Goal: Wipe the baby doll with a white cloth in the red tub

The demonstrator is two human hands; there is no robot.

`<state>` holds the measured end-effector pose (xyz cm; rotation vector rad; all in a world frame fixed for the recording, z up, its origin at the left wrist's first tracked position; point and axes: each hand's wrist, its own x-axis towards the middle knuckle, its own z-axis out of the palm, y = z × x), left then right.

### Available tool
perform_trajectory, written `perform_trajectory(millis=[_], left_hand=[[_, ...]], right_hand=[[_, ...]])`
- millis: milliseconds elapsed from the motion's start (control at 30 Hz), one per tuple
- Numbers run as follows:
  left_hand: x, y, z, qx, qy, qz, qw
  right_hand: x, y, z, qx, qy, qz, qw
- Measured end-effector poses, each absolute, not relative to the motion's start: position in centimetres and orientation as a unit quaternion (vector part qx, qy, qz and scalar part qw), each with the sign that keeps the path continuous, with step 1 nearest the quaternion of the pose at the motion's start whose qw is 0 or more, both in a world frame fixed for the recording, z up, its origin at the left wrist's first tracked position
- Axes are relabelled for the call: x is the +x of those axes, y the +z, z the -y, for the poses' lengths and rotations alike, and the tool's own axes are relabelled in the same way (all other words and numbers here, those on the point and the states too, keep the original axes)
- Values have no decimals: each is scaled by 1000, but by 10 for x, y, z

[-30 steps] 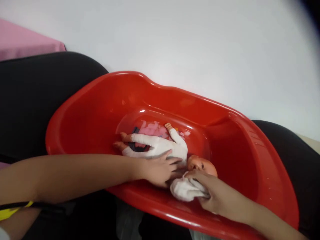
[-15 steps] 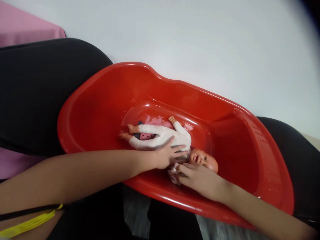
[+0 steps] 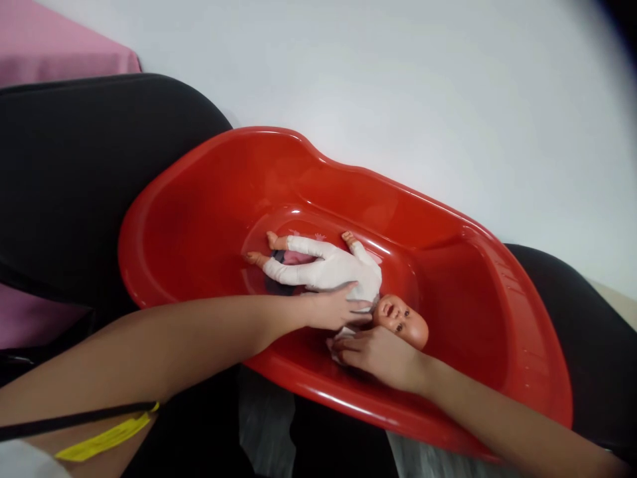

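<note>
In the head view, a baby doll (image 3: 343,272) in a white sleepsuit lies in the sunken middle of a red plastic tub (image 3: 199,199), which rests across two black cushioned seats (image 3: 74,172). The left hand (image 3: 336,309) lies flat and open on the near side of the doll's torso, fingers spread along the cloth, steadying rather than gripping. The right hand (image 3: 378,355) sits just below the doll's head (image 3: 401,318), fingers curled down onto a small white cloth (image 3: 334,345) pressed against the tub floor by the neck; most of the cloth is hidden under the hand, so I cannot tell how firmly it is pinched. The two hands are close together, almost touching at the doll's shoulder. To do this wiping well, my judgement is that the left palm should keep the body from rolling while the right works the cloth in short, light strokes around the neck and chin, keeping clear of the eyes. The doll's long axis runs left to right across the tub, tilted slightly downward toward the right: head to the right and nearer the person, face turned up, bare feet (image 3: 259,251) to the left, one arm raised toward the far wall. A pink fabric (image 3: 50,53) shows in the upper left corner, and a pale plain surface (image 3: 398,79) lies beyond the tub.
</note>
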<state>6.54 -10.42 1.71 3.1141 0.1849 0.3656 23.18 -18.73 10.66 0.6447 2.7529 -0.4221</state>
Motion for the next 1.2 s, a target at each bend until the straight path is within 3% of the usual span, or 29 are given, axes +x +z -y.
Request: perform_trajectory(millis=[133, 300, 567, 833, 1067, 1200], left_hand=[[62, 33, 91, 968, 208, -135, -37], [61, 58, 70, 948, 195, -250, -13], [56, 73, 60, 923, 213, -320, 0], [49, 64, 46, 912, 186, -366, -4], [45, 74, 36, 903, 184, -388, 8], [45, 80, 35, 900, 181, -395, 12]], right_hand=[[223, 102, 186, 160, -66, -973, 150], [198, 76, 165, 96, 55, -978, 175], [186, 61, 111, 409, 57, -886, 212], [235, 84, 160, 449, 164, -813, 332], [170, 74, 147, 267, 106, -926, 243], [142, 59, 102, 339, 122, -906, 224]])
